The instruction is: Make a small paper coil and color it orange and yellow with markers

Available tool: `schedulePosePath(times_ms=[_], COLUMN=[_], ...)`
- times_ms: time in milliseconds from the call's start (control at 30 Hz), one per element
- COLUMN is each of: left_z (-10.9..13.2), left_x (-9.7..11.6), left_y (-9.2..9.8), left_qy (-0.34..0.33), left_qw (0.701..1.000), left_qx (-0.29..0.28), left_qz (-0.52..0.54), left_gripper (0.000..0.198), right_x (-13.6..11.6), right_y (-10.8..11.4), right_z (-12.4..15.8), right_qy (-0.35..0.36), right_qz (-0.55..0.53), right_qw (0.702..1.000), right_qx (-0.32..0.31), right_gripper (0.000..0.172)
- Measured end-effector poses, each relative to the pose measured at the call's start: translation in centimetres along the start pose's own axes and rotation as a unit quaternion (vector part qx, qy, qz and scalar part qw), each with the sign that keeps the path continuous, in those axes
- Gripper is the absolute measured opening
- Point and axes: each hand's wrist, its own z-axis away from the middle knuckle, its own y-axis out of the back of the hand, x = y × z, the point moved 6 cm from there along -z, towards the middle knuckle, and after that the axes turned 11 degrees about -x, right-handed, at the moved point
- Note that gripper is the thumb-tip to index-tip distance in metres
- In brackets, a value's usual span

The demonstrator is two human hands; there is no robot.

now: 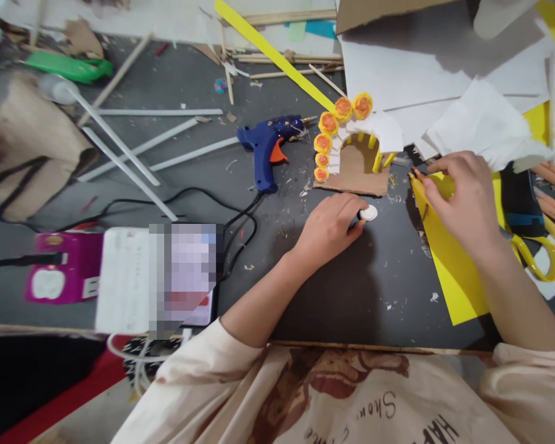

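My left hand (328,225) rests low over the dark table, its thumb and fingertips closed on a small white disc (369,213). To the right, my right hand (467,200) is above a yellow sheet (457,265), thumb and forefinger drawn together at a thin orange item with a dark tip (415,172); what it is I cannot make out. Between and beyond the hands stands a small white arch (391,131) on a cardboard base (351,184). Yellow-orange paper flowers (328,123) line its left side and top, and small yellow strips hang inside the opening.
A blue glue gun (261,151) lies left of the arch, its cord running toward a phone (194,271), a white box (123,280) and a purple adapter (69,265). Glue sticks (124,157) lie farther left. Yellow-handled scissors (548,262) and crumpled white paper (478,126) are at right.
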Motion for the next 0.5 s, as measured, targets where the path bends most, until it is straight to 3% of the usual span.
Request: schedulePosePath(times_ms=[100,167,500], left_z=[0.08,0.14,-0.02], left_x=[0.03,0.15,-0.10], left_y=[0.13,0.32,0.60], left_qy=[0.007,0.005,-0.005], left_qw=[1.000,1.000,1.000], left_qx=[0.005,0.011,0.018], left_qz=[-0.002,-0.006,0.009], left_gripper=[0.028,0.030,0.023], right_x=[-0.13,-0.12,0.29], right_y=[0.14,-0.09,-0.50], right_z=[0.27,0.59,0.48], right_qy=[-0.028,-0.040,-0.026], right_qz=[0.103,0.114,0.044], right_qw=[0.992,0.989,0.995], right_qx=[-0.064,-0.087,-0.080], right_gripper=[0.006,0.010,0.019])
